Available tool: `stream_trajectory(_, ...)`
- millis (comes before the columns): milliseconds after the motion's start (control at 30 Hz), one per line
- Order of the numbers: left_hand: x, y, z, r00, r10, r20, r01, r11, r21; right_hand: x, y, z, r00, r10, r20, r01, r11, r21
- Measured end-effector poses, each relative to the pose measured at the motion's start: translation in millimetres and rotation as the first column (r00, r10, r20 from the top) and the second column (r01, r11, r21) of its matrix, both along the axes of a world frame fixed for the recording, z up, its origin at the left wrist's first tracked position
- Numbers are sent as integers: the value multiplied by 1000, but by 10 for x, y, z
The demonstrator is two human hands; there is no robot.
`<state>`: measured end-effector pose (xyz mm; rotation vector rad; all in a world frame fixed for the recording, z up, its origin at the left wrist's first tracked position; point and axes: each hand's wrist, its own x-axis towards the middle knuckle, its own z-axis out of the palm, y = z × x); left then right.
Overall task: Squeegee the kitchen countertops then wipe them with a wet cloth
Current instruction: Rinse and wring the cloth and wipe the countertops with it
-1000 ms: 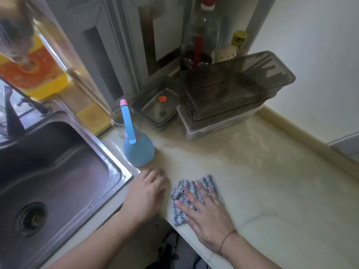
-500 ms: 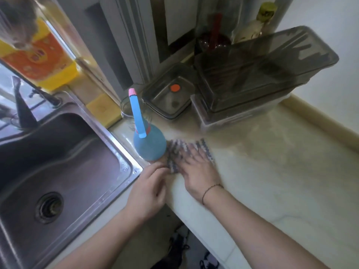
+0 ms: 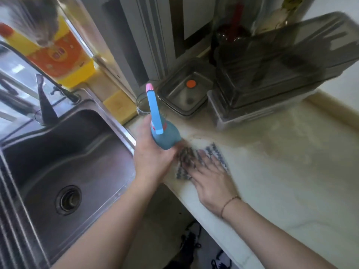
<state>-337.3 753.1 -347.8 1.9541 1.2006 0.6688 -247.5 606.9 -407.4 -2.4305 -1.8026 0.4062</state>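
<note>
A grey-and-white patterned cloth [image 3: 217, 152] lies on the pale marble countertop [image 3: 281, 171] near its front edge. My right hand [image 3: 209, 179] presses flat on the cloth with fingers spread; it is motion-blurred. My left hand [image 3: 153, 152] grips the round blue body of a brush-like tool [image 3: 165, 136] with a light-blue handle and pink tip, holding it just off the counter beside the sink rim.
A steel sink [image 3: 64, 162] with faucet [image 3: 46, 101] lies to the left. Behind stand a glass jar [image 3: 143, 105], a yellow sponge [image 3: 118, 107], a yellow-orange bottle [image 3: 58, 57], a grey lidded container [image 3: 186, 92], a large smoked-plastic box [image 3: 281, 70] and bottles [image 3: 233, 26].
My left hand left the counter edge and took hold of the blue tool, lifting it slightly. My right hand slid the cloth from beside the tool a little right and toward me.
</note>
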Motion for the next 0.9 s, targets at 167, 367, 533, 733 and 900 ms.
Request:
stream_trajectory(167, -87, 163, 91, 999, -33, 14, 32, 996, 79, 176, 300, -12, 994, -109, -4, 109, 993, -39)
stream_trajectory(367, -334, 496, 390, 993, 94, 65, -103, 984, 148, -264, 1082, 88, 940, -300, -164, 294, 954, -64)
stream_trajectory(533, -405, 575, 393, 995, 86, 44, -92, 981, 169, -372, 877, -2, 990, 39, -133, -40, 999, -9)
stream_trajectory(733, -329, 435, 212, 995, -85, 46, 76, 982, 172, -207, 617, 74, 981, 110, -163, -119, 992, -42)
stream_trajectory(900, -275, 281, 58, 991, -127, 26, 121, 979, 166, -421, 299, 29, 994, 24, -104, -28, 999, -33)
